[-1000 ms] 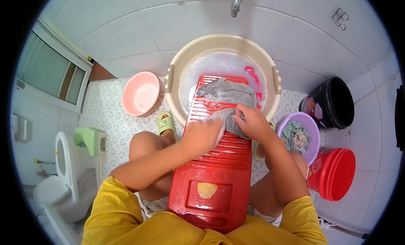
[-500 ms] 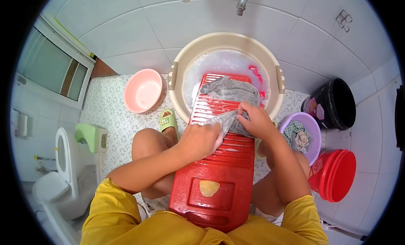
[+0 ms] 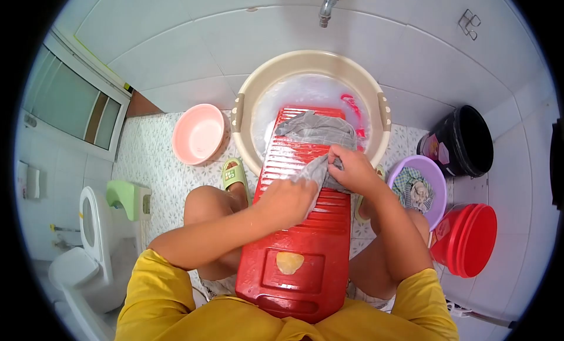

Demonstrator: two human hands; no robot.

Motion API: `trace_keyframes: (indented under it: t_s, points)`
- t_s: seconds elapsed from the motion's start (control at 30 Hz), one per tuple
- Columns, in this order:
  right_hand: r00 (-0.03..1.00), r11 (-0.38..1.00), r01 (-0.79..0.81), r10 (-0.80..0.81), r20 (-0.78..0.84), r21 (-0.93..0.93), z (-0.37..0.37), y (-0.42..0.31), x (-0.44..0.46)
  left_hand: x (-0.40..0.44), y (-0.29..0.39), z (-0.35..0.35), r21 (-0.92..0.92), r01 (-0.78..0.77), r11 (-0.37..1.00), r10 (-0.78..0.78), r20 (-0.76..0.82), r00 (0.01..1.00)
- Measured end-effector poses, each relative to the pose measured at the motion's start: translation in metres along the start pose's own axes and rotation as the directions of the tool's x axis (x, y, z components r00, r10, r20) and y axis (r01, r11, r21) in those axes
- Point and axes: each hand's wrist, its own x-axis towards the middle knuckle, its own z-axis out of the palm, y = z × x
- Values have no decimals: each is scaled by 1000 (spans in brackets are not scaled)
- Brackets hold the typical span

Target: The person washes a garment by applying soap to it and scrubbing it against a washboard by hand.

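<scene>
A wet grey cloth (image 3: 317,128) is draped over the ridges of a red washboard (image 3: 329,223). Its near end is bunched up between my two hands. My left hand (image 3: 289,203), slightly blurred, is closed on the cloth at the board's left half. On the right, my right hand (image 3: 351,168) pinches the same cloth with bent fingers. The washboard leans from my lap into a large beige tub (image 3: 249,94) of cloudy, sudsy water. A yellowish piece of soap (image 3: 289,262) lies in the board's lower recess.
Red straps (image 3: 351,106) show in the tub's water. A pink basin (image 3: 198,134) stands left; a purple basin (image 3: 436,176) holding clothes, a black bucket (image 3: 476,141) and a red bucket (image 3: 476,241) stand right. A tap (image 3: 326,9) hangs above. A toilet (image 3: 94,235) and green stool (image 3: 124,197) are left.
My left hand has shifted slightly up and to the right, closer to my right hand, along with the cloth's bunched end. The whole view has tilted slightly.
</scene>
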Motion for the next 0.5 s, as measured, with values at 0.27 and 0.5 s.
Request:
trace_keyframes:
  t_s: [0.27, 0.5]
  points:
    - [999, 997, -43, 41, -27, -62, 3, 2, 3, 81, -62, 36, 68, 216, 974, -196, -224, 955]
    - [999, 999, -43, 44, 20, -30, 3, 6, 1, 13, -17, 14, 75, 3, 997, 2, -78, 997]
